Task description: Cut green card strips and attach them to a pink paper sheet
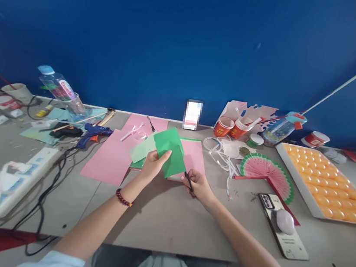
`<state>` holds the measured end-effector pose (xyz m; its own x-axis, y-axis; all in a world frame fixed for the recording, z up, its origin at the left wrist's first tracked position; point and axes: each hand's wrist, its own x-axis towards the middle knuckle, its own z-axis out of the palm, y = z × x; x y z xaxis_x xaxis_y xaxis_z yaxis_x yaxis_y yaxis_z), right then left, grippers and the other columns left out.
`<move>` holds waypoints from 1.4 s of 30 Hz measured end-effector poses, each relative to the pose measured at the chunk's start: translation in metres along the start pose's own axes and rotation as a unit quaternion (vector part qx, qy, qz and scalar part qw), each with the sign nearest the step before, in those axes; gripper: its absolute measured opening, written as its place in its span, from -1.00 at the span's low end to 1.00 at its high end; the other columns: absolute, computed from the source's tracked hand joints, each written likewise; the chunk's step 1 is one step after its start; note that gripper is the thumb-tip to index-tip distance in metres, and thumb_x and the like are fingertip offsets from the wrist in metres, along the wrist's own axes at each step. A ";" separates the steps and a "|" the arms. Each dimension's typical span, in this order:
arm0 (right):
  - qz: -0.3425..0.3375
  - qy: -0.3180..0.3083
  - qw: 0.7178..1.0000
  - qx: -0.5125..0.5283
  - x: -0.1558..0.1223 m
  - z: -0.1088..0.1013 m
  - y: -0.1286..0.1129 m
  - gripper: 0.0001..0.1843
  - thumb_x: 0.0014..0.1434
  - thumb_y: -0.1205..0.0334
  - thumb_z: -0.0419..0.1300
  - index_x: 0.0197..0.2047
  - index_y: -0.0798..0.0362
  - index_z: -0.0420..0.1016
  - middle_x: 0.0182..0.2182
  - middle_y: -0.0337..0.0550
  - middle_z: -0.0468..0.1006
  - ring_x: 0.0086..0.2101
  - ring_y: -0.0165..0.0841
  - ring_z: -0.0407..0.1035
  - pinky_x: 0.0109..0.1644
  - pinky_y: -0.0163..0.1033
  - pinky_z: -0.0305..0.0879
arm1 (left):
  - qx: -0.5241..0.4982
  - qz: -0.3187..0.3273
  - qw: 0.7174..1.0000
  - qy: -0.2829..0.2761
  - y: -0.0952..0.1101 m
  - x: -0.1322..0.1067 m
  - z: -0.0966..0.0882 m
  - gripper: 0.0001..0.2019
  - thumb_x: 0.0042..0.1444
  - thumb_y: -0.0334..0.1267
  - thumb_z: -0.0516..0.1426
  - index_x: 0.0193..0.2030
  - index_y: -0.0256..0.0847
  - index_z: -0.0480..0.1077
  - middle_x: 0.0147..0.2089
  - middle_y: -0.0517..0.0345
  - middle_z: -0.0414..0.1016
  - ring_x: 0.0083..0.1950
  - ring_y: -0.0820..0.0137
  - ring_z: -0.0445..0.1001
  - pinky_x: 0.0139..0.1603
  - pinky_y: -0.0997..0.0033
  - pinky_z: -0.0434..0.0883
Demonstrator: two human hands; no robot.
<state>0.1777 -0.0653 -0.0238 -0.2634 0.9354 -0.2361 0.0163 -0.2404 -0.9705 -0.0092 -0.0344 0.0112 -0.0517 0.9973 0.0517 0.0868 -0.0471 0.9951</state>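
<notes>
My left hand [154, 164] pinches a sheet of green paper [172, 150] between thumb and fingers, raised above the table. A paler green piece [142, 148] sticks out to the left behind that hand. My right hand [202, 186] is closed around black-handled scissors [188, 182], whose upper end is at the lower right edge of the green paper; the blades are mostly hidden. Beneath and beside the hands lie pink sheets [109, 155], with another pink sheet [194, 155] behind the scissors. White paper strips [131, 131] rest on the pink paper.
On the left are a blue glue gun [91, 134], a power strip [32, 180], dark cables and a tilted bottle [58, 85]. To the right stand red paper cups [224, 126], a watermelon-patterned fan [268, 169], a phone [283, 230] and a tray of orange balls [306, 203].
</notes>
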 end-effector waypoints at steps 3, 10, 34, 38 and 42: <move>0.000 -0.004 1.000 0.006 -0.001 0.001 -0.003 -0.48 -0.07 -0.14 0.32 -0.51 -0.02 0.08 -0.79 -0.45 0.28 -0.80 -0.61 -0.03 -0.76 -0.44 -0.18 | 0.011 0.001 1.000 -0.011 0.001 -0.002 0.000 -0.50 0.00 0.07 0.19 -0.64 -0.19 0.04 -0.62 0.34 -0.07 -0.56 0.57 -0.05 -0.57 0.51 -0.01; -0.001 -0.024 0.999 0.032 -0.002 0.000 -0.005 -0.48 -0.05 -0.14 0.31 -0.48 -0.02 0.07 -0.78 -0.48 0.29 -0.82 -0.62 -0.08 -0.78 -0.45 -0.19 | -0.016 0.005 0.999 -0.043 0.008 -0.006 0.003 -0.50 -0.04 0.09 0.21 -0.61 -0.19 0.04 -0.60 0.34 -0.06 -0.54 0.57 -0.05 -0.57 0.52 -0.01; -0.006 -0.016 1.000 0.027 -0.001 0.000 -0.004 -0.46 -0.05 -0.17 0.29 -0.48 -0.03 0.03 -0.77 -0.47 0.29 -0.81 -0.62 -0.08 -0.77 -0.44 -0.21 | 0.044 0.015 0.996 -0.079 0.006 -0.006 0.003 -0.42 -0.03 0.18 0.16 -0.64 -0.15 -0.08 -0.63 0.34 -0.12 -0.58 0.57 -0.12 -0.57 0.47 -0.09; -0.007 -0.011 1.000 0.023 -0.002 0.001 -0.005 -0.45 -0.08 -0.18 0.30 -0.49 -0.03 0.04 -0.78 -0.46 0.30 -0.81 -0.61 -0.08 -0.77 -0.44 -0.20 | 0.040 0.015 0.996 -0.079 0.005 -0.006 0.003 -0.42 -0.04 0.18 0.17 -0.65 -0.16 -0.06 -0.64 0.33 -0.09 -0.58 0.56 -0.08 -0.57 0.47 -0.08; -0.016 -0.009 0.999 0.034 -0.001 0.001 -0.004 -0.44 -0.11 -0.17 0.32 -0.50 -0.03 0.03 -0.79 -0.46 0.29 -0.82 -0.62 -0.08 -0.76 -0.44 -0.22 | 0.032 0.011 0.996 -0.083 0.006 -0.005 0.004 -0.45 -0.03 0.17 0.17 -0.65 -0.17 0.00 -0.64 0.32 -0.04 -0.57 0.55 -0.05 -0.58 0.48 -0.03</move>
<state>0.1769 -0.0657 -0.0196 -0.2801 0.9380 -0.2042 -0.0574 -0.2286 -0.9718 -0.0046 -0.0397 0.0162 0.1151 0.9919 0.0533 0.1491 -0.0703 0.9863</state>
